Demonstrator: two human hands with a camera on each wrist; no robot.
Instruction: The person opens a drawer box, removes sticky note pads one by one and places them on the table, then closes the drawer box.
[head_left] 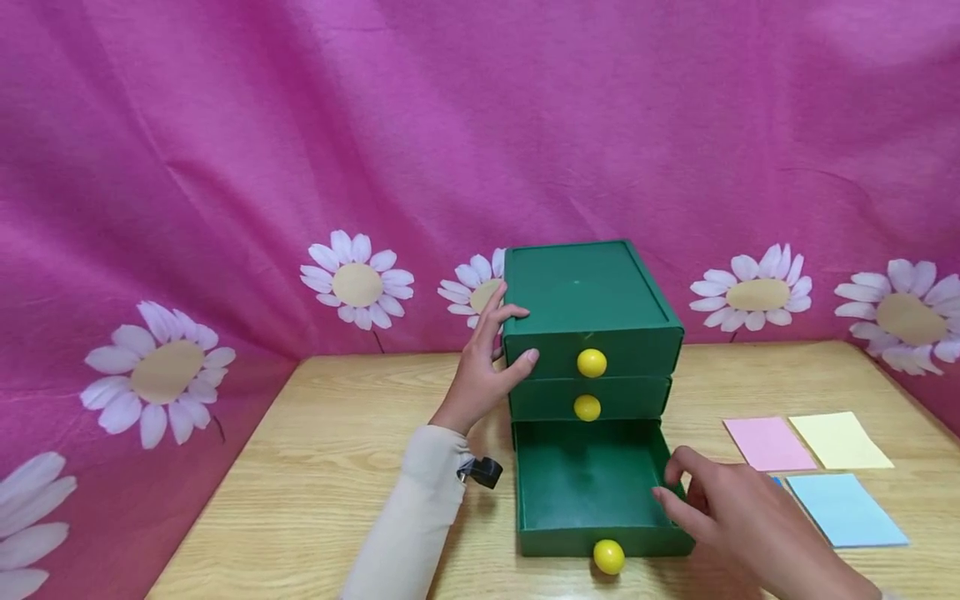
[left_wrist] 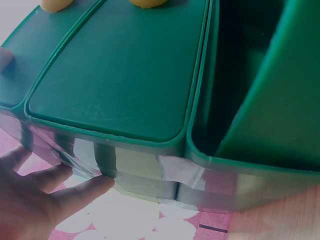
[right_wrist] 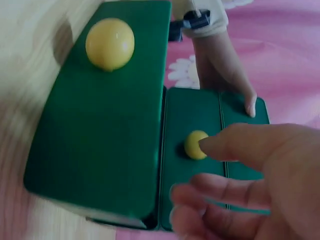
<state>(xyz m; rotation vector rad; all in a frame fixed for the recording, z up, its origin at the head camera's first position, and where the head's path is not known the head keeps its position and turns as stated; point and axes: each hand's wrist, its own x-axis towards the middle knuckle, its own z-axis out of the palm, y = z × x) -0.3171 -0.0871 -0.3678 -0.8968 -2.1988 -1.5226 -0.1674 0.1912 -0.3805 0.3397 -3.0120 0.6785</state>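
Note:
A green drawer unit point(head_left: 585, 287) with three drawers and round yellow knobs stands on the wooden table. Its bottom drawer point(head_left: 592, 483) is pulled far out, and nothing lies inside it. The upper two drawers are closed. My left hand point(head_left: 483, 367) steadies the unit's upper left corner, thumb on the front of the top drawer and straight fingers along the side and top edge. Over the right wall of the bottom drawer is my right hand point(head_left: 731, 504), fingers loosely bent and apart from the thumb, with nothing between them. The bottom drawer's knob point(right_wrist: 110, 45) shows large in the right wrist view.
To the right lie a pink paper pad point(head_left: 768, 443), a yellow one point(head_left: 842, 440) and a light blue one point(head_left: 847, 510). A small blue thing point(head_left: 777, 481) peeks out beside my right hand. A pink cloth point(head_left: 420, 125) with daisies hangs behind the table.

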